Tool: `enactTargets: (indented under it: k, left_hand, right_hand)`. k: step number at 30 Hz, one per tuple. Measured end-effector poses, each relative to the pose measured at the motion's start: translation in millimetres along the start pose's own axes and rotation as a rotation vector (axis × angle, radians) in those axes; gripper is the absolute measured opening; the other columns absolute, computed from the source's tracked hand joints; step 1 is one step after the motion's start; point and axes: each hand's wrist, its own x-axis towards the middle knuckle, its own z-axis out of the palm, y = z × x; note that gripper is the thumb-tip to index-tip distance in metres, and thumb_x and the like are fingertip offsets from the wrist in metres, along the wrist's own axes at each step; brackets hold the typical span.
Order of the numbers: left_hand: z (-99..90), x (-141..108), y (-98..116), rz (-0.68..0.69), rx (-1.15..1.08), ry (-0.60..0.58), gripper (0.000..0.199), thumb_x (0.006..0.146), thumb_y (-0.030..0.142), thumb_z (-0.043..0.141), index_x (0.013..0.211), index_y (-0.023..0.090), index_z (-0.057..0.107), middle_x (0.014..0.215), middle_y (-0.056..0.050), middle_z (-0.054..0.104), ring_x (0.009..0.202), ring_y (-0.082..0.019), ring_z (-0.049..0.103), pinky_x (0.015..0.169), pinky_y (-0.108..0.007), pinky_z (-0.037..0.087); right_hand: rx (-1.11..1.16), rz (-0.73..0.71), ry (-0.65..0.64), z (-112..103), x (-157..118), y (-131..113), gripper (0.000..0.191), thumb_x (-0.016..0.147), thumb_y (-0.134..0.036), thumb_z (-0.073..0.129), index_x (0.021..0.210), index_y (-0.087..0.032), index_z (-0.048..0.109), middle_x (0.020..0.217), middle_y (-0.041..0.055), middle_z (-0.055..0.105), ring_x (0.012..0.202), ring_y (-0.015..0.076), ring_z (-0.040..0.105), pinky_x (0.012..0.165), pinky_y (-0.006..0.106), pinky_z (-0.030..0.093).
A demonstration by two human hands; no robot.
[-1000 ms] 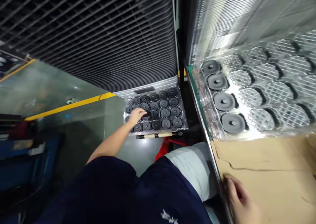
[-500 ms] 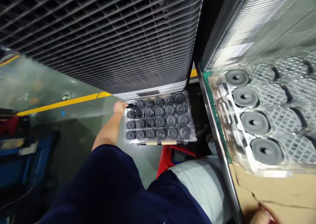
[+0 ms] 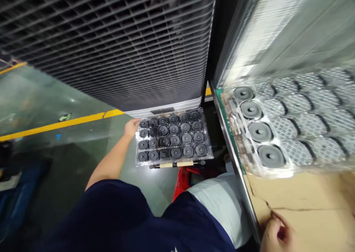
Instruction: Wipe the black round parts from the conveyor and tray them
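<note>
My left hand [image 3: 131,127] is at the far left corner of a clear plastic tray [image 3: 210,151] filled with rows of black round parts with raised centres. Its fingers reach to the black round part [image 3: 143,123] in the corner pocket, which sits level with its neighbours. At the lower right, my right hand [image 3: 277,232] rests over a brown cardboard sheet [image 3: 307,192]. Its thumb and fingers are curled together, and anything inside them is hidden. Their tips meet a thin dark line on the cardboard.
On the right bench, another clear tray [image 3: 283,173] has grey round parts [image 3: 271,155] in its near column, beside cross-hatched pockets. A large dark grille [image 3: 133,48] rises ahead. Under the filled tray is a red object [image 3: 181,183]. A yellow line [image 3: 74,123] crosses the floor.
The dark piece at my left fingertips now lies in the corner pocket, and that hand is lower at the tray's edge. My right hand has come further into view. The whole view has shifted.
</note>
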Motion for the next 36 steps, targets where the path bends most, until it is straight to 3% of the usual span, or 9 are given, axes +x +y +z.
enactTargets:
  k: [5, 8, 10, 12, 15, 18, 25, 32, 36]
  left_hand:
    - [-27.4, -19, 117, 0.387, -0.116, -0.297, 0.028, 0.087, 0.038, 0.062, 0.099, 0.013, 0.067, 0.087, -0.004, 0.070, 0.083, -0.018, 0.067, 0.079, -0.036, 0.055]
    - [-58.6, -46, 207, 0.628, -0.186, -0.306, 0.034, 0.085, 0.044, 0.060, 0.098, 0.015, 0.072, 0.054, 0.000, 0.063, 0.060, -0.017, 0.065, 0.067, -0.030, 0.054]
    - [-85.6, -69, 269, 0.771, -0.264, -0.200, 0.040, 0.091, 0.043, 0.049, 0.115, 0.016, 0.066, 0.065, -0.001, 0.068, 0.063, -0.016, 0.066, 0.067, -0.029, 0.054]
    - [-115.3, -90, 330, 0.914, -0.352, -0.061, 0.039, 0.094, 0.033, 0.045, 0.129, 0.020, 0.055, 0.101, -0.005, 0.070, 0.079, -0.015, 0.068, 0.070, -0.029, 0.053]
    - [-155.5, -103, 413, 1.287, -0.235, 0.333, 0.033, 0.086, 0.018, 0.059, 0.119, 0.015, 0.062, 0.123, -0.008, 0.062, 0.108, -0.018, 0.060, 0.097, -0.037, 0.046]
    - [-174.7, -90, 477, 1.254, -0.101, 0.453, 0.025, 0.086, 0.021, 0.062, 0.107, 0.008, 0.064, 0.124, -0.008, 0.063, 0.122, -0.019, 0.047, 0.114, -0.048, 0.025]
    - [-167.7, -37, 533, 1.015, -0.191, 0.487, 0.021, 0.082, 0.018, 0.070, 0.064, 0.012, 0.059, 0.086, 0.000, 0.072, 0.091, -0.010, 0.048, 0.111, -0.037, 0.029]
    - [-192.7, -37, 560, 0.869, -0.333, 0.589, 0.030, 0.087, 0.033, 0.066, 0.085, 0.003, 0.066, 0.102, -0.002, 0.064, 0.100, -0.010, 0.043, 0.107, -0.032, 0.029]
    - [-176.7, -40, 543, 0.934, -0.320, 0.615, 0.039, 0.081, 0.047, 0.070, 0.086, 0.009, 0.065, 0.095, -0.002, 0.067, 0.105, -0.015, 0.038, 0.111, -0.040, 0.024]
  right_hand:
    - [0.044, 0.044, 0.043, 0, -4, -6, 0.047, 0.082, -0.052, 0.042, 0.104, -0.021, 0.069, 0.075, 0.0089, 0.069, 0.063, 0.0240, 0.062, 0.054, 0.032, 0.042]
    - [0.064, -0.020, 0.086, 2, -6, -7, 0.056, 0.084, -0.057, 0.035, 0.103, -0.018, 0.071, 0.073, 0.0096, 0.069, 0.061, 0.0237, 0.063, 0.052, 0.031, 0.041]
    - [0.105, -0.076, 0.106, 1, -7, -7, 0.061, 0.086, -0.060, 0.031, 0.100, -0.016, 0.071, 0.073, 0.0099, 0.070, 0.061, 0.0227, 0.064, 0.052, 0.031, 0.042]
    - [0.151, -0.127, 0.117, 0, -8, -8, 0.064, 0.088, -0.062, 0.029, 0.097, -0.016, 0.072, 0.075, 0.0099, 0.071, 0.061, 0.0212, 0.065, 0.053, 0.030, 0.044]
    - [0.197, -0.179, 0.144, -2, -9, -8, 0.063, 0.090, -0.061, 0.028, 0.095, -0.016, 0.072, 0.082, 0.0100, 0.073, 0.065, 0.0202, 0.067, 0.055, 0.028, 0.045]
    - [0.220, -0.202, 0.168, -1, -10, -8, 0.059, 0.092, -0.057, 0.029, 0.096, -0.017, 0.072, 0.084, 0.0090, 0.074, 0.068, 0.0201, 0.069, 0.055, 0.027, 0.046]
    - [0.285, -0.229, 0.223, 5, -11, -5, 0.058, 0.094, -0.056, 0.031, 0.094, -0.015, 0.073, 0.083, 0.0101, 0.074, 0.069, 0.0200, 0.070, 0.061, 0.027, 0.048]
    - [0.307, -0.253, 0.281, 6, -12, -6, 0.057, 0.095, -0.054, 0.032, 0.093, -0.014, 0.072, 0.085, 0.0094, 0.074, 0.069, 0.0181, 0.070, 0.063, 0.026, 0.048]
    - [0.324, -0.263, 0.294, 6, -12, -6, 0.056, 0.095, -0.054, 0.034, 0.092, -0.013, 0.072, 0.083, 0.0093, 0.074, 0.068, 0.0172, 0.069, 0.063, 0.026, 0.048]
